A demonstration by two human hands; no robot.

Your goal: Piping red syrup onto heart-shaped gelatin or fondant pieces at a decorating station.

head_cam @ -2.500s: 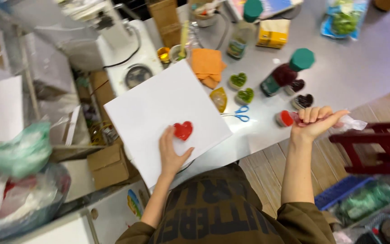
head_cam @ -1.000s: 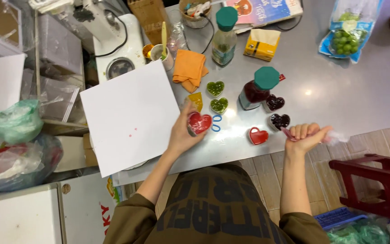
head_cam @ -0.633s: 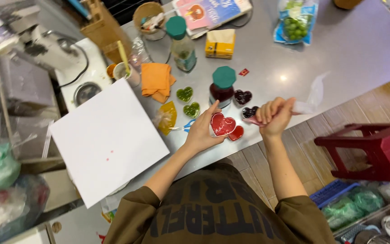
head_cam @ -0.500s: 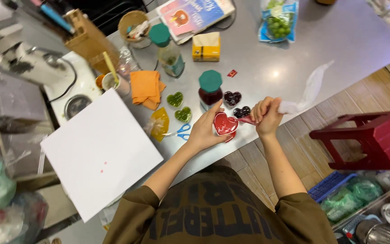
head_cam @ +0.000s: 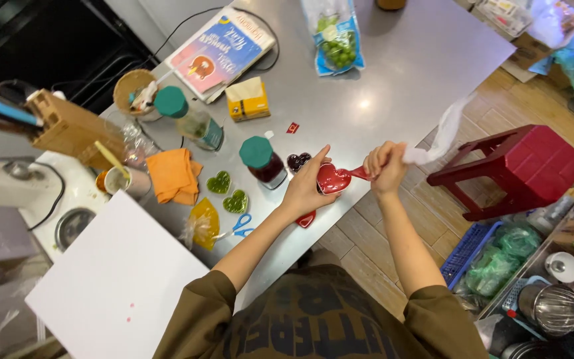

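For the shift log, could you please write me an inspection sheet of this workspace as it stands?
Surface: grey metal counter, shiny; white board at its left end.
Job's things: red heart-shaped dish in the left hand; piping bag gripped in the right hand, its red tip at the dish.
Clutter: two green heart dishes, dark heart dish, two teal-capped bottles, orange cloth, blue scissors, bag of green grapes, book.
Grip: both hands closed on their items.
Cables: black cable behind the book.
Surroundings: red stool, wood floor.
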